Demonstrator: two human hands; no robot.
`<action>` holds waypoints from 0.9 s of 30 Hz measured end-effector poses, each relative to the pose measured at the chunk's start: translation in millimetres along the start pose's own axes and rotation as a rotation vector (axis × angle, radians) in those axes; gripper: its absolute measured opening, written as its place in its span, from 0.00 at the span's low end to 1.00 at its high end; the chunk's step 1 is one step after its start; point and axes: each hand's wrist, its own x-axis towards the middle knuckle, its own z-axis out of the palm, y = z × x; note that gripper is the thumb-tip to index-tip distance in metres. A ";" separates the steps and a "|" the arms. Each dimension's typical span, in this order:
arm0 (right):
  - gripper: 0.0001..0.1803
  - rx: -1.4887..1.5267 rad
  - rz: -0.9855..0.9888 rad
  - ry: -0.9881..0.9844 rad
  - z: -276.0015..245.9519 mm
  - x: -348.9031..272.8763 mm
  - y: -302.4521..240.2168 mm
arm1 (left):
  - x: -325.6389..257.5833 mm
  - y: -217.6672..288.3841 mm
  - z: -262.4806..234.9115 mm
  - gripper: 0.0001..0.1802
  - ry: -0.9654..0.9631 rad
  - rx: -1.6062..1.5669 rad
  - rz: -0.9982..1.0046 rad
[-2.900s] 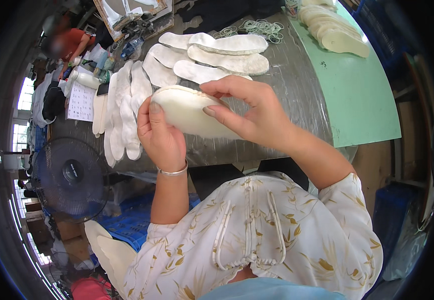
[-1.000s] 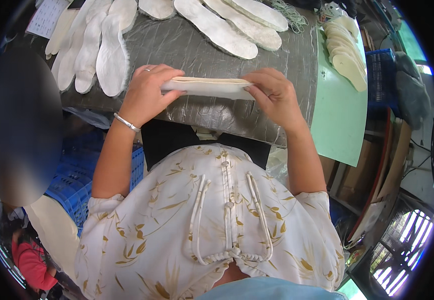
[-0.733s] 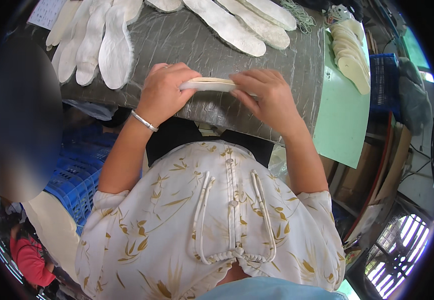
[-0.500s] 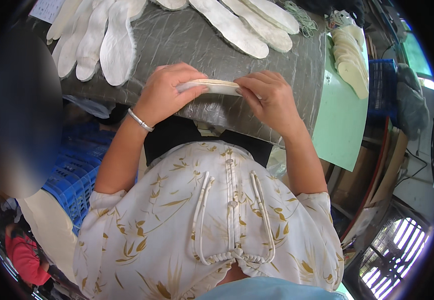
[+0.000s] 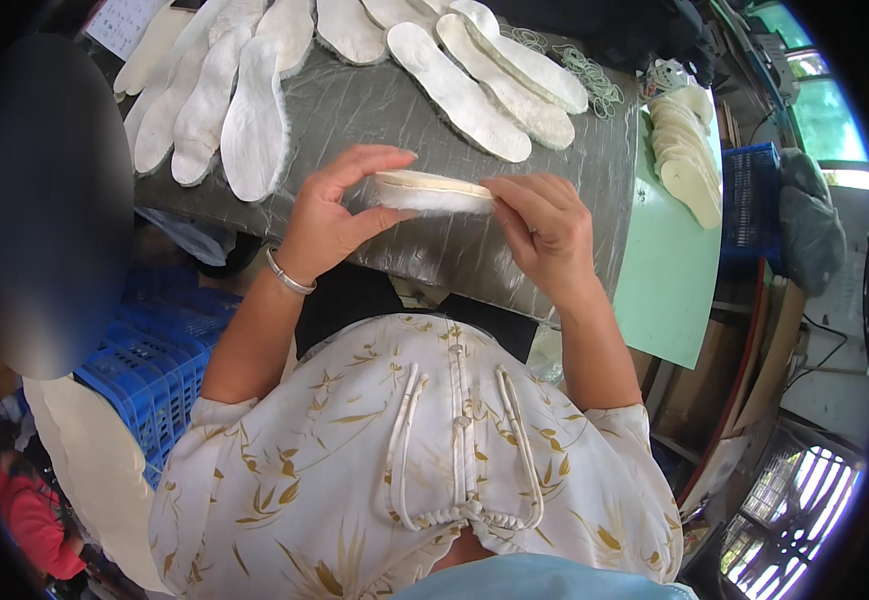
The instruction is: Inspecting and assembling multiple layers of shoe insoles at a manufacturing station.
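Note:
A fleece-lined insole [image 5: 434,193] is held edge-on above the near edge of the table, its white fleece facing me below a cream layer. My right hand [image 5: 546,218] pinches its right end between thumb and fingers. Around the left end, my left hand [image 5: 339,205] is open, thumb below and fingers above, with a gap over the insole; the thumb tip is by the fleece. Farther back lie more white insoles, one group on the left [image 5: 256,120] and another on the right [image 5: 457,92].
The table [image 5: 354,110] has a dark, plastic-like cover. At its right, a stack of cream insoles [image 5: 684,160] rests on a pale green sheet [image 5: 669,285]. Light green cord [image 5: 591,80] lies at the back. Blue crates [image 5: 159,365] stand below left.
My left fingers have spread away from the insole's left end. The insole has tilted so more fleece shows, its right end still in my right hand. The view has shifted.

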 end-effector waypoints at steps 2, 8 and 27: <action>0.11 0.012 0.024 0.001 -5.1 -0.3 2.0 | 5.4 4.7 4.4 0.16 0.011 -0.098 0.034; 0.18 0.361 0.091 0.044 -31.8 11.4 -8.9 | 33.8 36.2 18.9 0.15 -0.025 -0.030 0.170; 0.27 0.424 0.171 0.089 -70.9 -27.4 29.4 | 60.5 51.5 65.1 0.12 -0.239 0.623 0.308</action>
